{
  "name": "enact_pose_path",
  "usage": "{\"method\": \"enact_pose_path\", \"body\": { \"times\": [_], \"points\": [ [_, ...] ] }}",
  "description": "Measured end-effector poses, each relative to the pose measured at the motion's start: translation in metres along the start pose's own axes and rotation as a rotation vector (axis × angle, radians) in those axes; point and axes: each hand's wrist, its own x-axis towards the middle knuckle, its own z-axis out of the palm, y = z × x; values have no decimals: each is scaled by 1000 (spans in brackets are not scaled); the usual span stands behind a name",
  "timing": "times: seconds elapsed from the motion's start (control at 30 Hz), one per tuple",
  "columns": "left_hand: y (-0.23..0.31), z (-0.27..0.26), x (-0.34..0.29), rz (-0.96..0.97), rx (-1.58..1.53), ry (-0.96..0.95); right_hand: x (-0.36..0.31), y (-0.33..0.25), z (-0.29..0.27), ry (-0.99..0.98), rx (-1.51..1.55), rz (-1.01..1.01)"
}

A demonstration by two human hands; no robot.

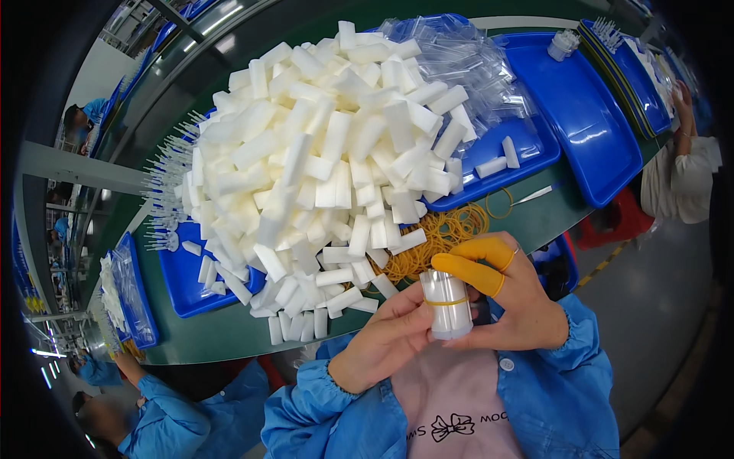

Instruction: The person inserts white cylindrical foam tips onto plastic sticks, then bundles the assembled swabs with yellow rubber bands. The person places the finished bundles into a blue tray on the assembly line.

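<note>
While a big heap of white foam blocks (321, 145) and a loose pile of yellow rubber bands (436, 237) wait on the green table (229, 329), we judge one bundle nearly finished: the white bundle (447, 304) already wears a band. Our left hand (386, 340) and right hand (512, 302) pinch it between them, near our chest, its long axis upright, top toward the heap.
</note>
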Motion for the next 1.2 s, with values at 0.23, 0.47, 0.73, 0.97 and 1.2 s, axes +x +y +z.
{"method": "enact_pose_path", "body": {
  "times": [0.23, 0.47, 0.73, 0.97, 1.2],
  "points": [
    [-8, -6, 2, 107, 219, 87, 7, -12, -3, -5, -175, -15],
    [0, -5, 2, 22, 59, 42, 2, -4, 2, 73, -39, -6],
    [-7, -12, 4, 103, 229, 94, 8, -8, 0, 12, -125, -46],
    [-3, -13, 3, 20, 108, 62, 7, -6, 4, 40, -34, -29],
    [-8, -15, 5, 75, 66, -6, 4, -6, 6, 46, -141, -65]
  ]
}}
